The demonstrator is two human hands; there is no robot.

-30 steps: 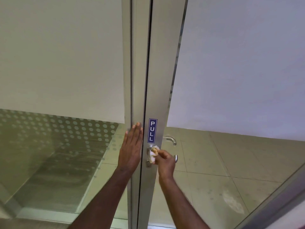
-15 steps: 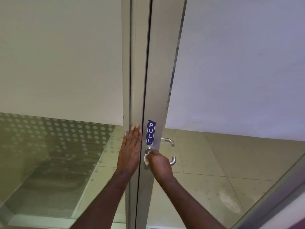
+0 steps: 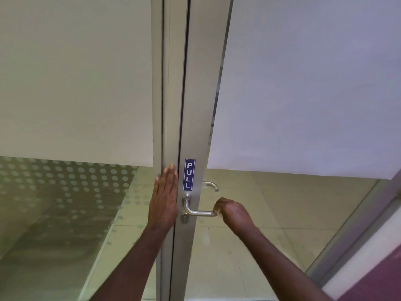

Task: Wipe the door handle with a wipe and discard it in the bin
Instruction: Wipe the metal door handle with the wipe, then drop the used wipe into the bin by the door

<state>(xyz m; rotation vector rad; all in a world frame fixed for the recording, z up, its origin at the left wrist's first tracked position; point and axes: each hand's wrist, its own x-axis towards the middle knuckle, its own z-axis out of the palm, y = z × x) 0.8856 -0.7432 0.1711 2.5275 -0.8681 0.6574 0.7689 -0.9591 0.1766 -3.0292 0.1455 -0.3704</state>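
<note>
Door handle (image 3: 198, 211): R hand (image 3: 233, 211) grip closed round its tip; L hand (image 3: 164, 200) flat on frame (image 3: 168, 127).

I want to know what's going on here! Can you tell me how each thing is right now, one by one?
Left hand: open, flat against the frame beside the door edge.
Right hand: closed at the free end of the handle.
Handle: level, bare along its bar.
Wipe: hidden; it cannot be seen in the fist.
Door: slightly ajar, with a dark gap at its edge.
PULL sign: stuck upright above the handle.
</note>
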